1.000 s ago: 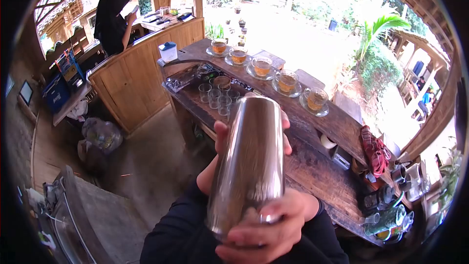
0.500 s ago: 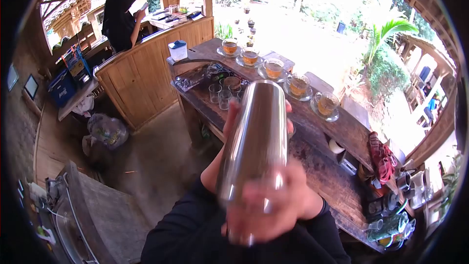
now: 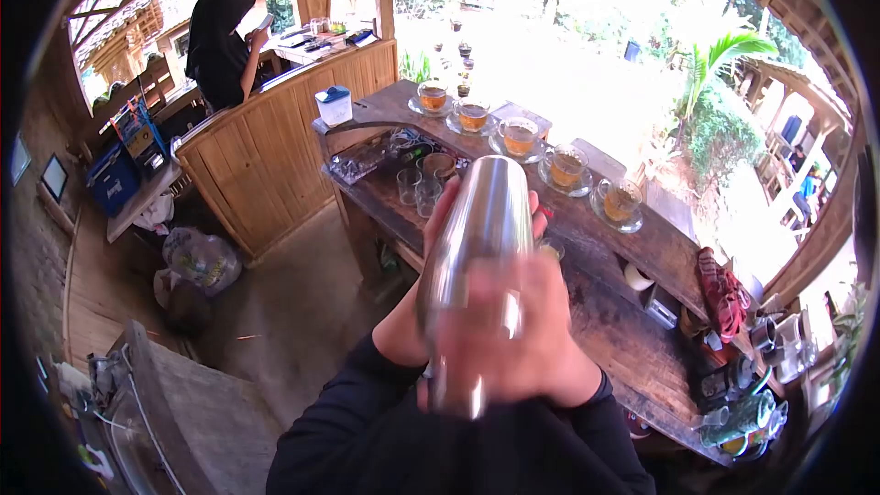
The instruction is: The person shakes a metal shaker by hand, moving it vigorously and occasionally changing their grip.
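Observation:
A shiny metal cocktail shaker (image 3: 490, 211) is tilted in front of my chest, its far end pointing up toward the counter. My left hand (image 3: 438, 220) is closed round it from behind, with fingertips showing along both sides and the rest hidden by the metal. Across the nearer part wraps my right hand (image 3: 522, 339), its fingers smeared by motion. Beyond the shaker, several glass cups of amber drink, such as this cup (image 3: 519, 136), stand on saucers along the raised ledge. Empty-looking glasses (image 3: 418, 188) sit left of the shaker on the lower counter.
The dark wooden counter (image 3: 632, 339) runs from back left to front right. A blue-lidded tub (image 3: 335, 105) stands at its far end, a red cloth (image 3: 722, 291) and glassware (image 3: 742, 417) at the right. Another person (image 3: 220, 50) is behind the wooden partition (image 3: 266, 156).
The shaker's near end and my right hand have moved up in the view, toward the counter. Both hands keep their grip. The whole view has shifted slightly.

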A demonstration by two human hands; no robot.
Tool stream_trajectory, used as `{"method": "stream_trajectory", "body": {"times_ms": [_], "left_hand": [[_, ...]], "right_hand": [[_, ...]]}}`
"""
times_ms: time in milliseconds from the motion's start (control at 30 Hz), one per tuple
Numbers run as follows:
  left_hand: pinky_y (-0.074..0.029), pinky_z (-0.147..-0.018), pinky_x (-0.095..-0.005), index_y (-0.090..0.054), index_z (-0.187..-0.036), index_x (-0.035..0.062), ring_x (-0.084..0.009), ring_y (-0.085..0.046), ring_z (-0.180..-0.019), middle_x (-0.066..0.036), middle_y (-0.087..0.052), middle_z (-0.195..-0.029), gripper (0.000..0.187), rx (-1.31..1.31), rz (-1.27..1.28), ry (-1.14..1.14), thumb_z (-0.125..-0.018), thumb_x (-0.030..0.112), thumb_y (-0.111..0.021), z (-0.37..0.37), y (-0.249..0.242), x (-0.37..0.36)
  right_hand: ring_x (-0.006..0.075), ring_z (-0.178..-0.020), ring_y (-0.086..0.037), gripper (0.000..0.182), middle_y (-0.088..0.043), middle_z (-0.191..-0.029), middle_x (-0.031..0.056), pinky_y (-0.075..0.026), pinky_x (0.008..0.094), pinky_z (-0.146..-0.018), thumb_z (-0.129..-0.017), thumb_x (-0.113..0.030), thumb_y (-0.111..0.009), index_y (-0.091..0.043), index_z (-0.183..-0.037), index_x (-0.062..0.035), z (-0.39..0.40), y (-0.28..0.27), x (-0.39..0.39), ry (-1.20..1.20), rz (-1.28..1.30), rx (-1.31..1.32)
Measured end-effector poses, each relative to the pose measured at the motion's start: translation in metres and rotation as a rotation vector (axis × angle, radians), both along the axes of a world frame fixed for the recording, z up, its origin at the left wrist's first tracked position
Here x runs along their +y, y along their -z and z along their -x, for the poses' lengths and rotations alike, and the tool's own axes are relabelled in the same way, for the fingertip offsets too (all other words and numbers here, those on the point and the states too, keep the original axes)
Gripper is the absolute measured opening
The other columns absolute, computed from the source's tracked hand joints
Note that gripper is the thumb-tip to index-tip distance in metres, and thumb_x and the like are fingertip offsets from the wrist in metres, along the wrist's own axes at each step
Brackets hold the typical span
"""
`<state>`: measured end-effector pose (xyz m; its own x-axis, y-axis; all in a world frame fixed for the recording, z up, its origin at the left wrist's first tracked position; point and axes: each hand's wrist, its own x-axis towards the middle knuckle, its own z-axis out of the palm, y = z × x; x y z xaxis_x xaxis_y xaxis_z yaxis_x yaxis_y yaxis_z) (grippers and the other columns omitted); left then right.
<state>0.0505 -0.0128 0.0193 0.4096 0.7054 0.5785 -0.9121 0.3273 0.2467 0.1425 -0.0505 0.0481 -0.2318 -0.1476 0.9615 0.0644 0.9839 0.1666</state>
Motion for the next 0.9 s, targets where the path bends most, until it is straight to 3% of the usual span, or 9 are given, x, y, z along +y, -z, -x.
{"method": "stream_trajectory", "body": {"times_ms": [67,167,233,367,500,567,733,833,900], "left_hand": [[-0.051,-0.087,-0.0403,-0.050,-0.123,0.0045,-0.0227,-0.058,-0.105,-0.013,-0.059,-0.112,0.052,-1.468,0.221,0.157,-0.092,0.046,-0.045,-0.067,-0.026,-0.016],[-0.050,-0.088,-0.0415,-0.051,-0.123,0.0044,-0.0249,-0.058,-0.105,-0.013,-0.059,-0.113,0.055,-0.616,0.138,0.364,-0.091,0.049,-0.044,0.010,0.067,0.037],[-0.053,-0.086,-0.0450,-0.043,-0.132,0.0035,-0.0310,-0.059,-0.105,-0.019,-0.053,-0.124,0.065,0.092,0.474,0.078,-0.090,0.052,-0.047,0.038,-0.013,-0.004],[-0.055,-0.084,-0.0477,-0.029,-0.138,0.0017,-0.0364,-0.056,-0.109,-0.018,-0.039,-0.126,0.090,-0.158,-0.532,-0.010,-0.080,0.065,-0.056,0.020,0.009,0.027],[-0.051,-0.086,-0.0445,-0.056,-0.117,0.0049,-0.0282,-0.061,-0.099,-0.014,-0.062,-0.109,0.057,-0.527,0.231,0.418,-0.091,0.054,-0.041,0.012,0.014,0.010],[-0.051,-0.087,-0.0443,-0.056,-0.116,0.0064,-0.0287,-0.061,-0.099,-0.014,-0.061,-0.112,0.053,-0.029,0.412,-0.034,-0.093,0.051,-0.039,0.021,0.049,0.048],[-0.046,-0.088,-0.0668,-0.035,-0.132,-0.0007,-0.0414,-0.048,-0.115,-0.023,-0.042,-0.123,0.084,-0.013,-0.094,0.179,-0.078,0.054,-0.068,0.012,0.016,0.019],[-0.050,-0.090,-0.0449,-0.038,-0.132,0.0029,-0.0298,-0.054,-0.111,-0.017,-0.047,-0.123,0.084,-0.035,-0.306,0.156,-0.079,0.063,-0.060,-0.005,0.045,0.053],[-0.046,-0.096,-0.0411,-0.041,-0.130,0.0040,-0.0253,-0.053,-0.111,-0.014,-0.050,-0.121,0.071,-0.121,0.399,0.352,-0.086,0.058,-0.054,-0.008,0.028,0.022]], "right_hand": [[0.0341,-0.102,-0.059,0.043,-0.063,-0.107,0.0110,-0.045,0.0469,-0.084,-0.060,-0.028,-0.077,-0.066,-0.097,-0.0084,0.012,-0.003,0.039,0.037,0.341,-0.125],[0.0337,-0.104,-0.058,0.043,-0.063,-0.110,0.0081,-0.043,0.0469,-0.089,-0.061,-0.026,-0.077,-0.066,-0.099,-0.0099,0.002,-0.016,0.027,-0.082,0.409,-0.106],[0.0307,-0.103,-0.059,0.035,-0.064,-0.108,0.0051,-0.043,0.0456,-0.088,-0.064,-0.022,-0.075,-0.066,-0.097,-0.0139,0.005,-0.012,0.001,-0.115,0.162,-0.052],[0.0245,-0.101,-0.062,0.023,-0.067,-0.102,-0.0013,-0.043,0.0434,-0.088,-0.071,-0.016,-0.072,-0.066,-0.092,-0.0216,0.004,-0.005,-0.015,-0.167,-0.176,0.004],[0.0356,-0.102,-0.058,0.046,-0.064,-0.102,0.0124,-0.044,0.0497,-0.088,-0.055,-0.031,-0.082,-0.067,-0.090,-0.0058,-0.005,-0.006,0.050,-0.076,0.202,-0.179],[0.0340,-0.102,-0.059,0.037,-0.063,-0.105,0.0093,-0.047,0.0443,-0.086,-0.061,-0.025,-0.079,-0.065,-0.092,-0.0092,-0.003,-0.007,0.049,0.022,0.357,0.037],[0.0270,-0.095,-0.064,0.021,-0.065,-0.103,0.0022,-0.044,0.0435,-0.089,-0.071,-0.016,-0.072,-0.066,-0.091,-0.0160,-0.021,-0.021,-0.021,-0.096,-0.067,0.013],[0.0296,-0.098,-0.061,0.030,-0.064,-0.100,0.0038,-0.045,0.0458,-0.087,-0.057,-0.022,-0.081,-0.066,-0.082,-0.0253,-0.033,-0.013,-0.009,-0.090,-0.160,-0.082],[0.0353,-0.102,-0.060,0.039,-0.064,-0.101,0.0126,-0.046,0.0465,-0.088,-0.056,-0.025,-0.080,-0.067,-0.091,-0.0128,-0.042,0.001,0.016,0.128,0.379,-0.188]]}}
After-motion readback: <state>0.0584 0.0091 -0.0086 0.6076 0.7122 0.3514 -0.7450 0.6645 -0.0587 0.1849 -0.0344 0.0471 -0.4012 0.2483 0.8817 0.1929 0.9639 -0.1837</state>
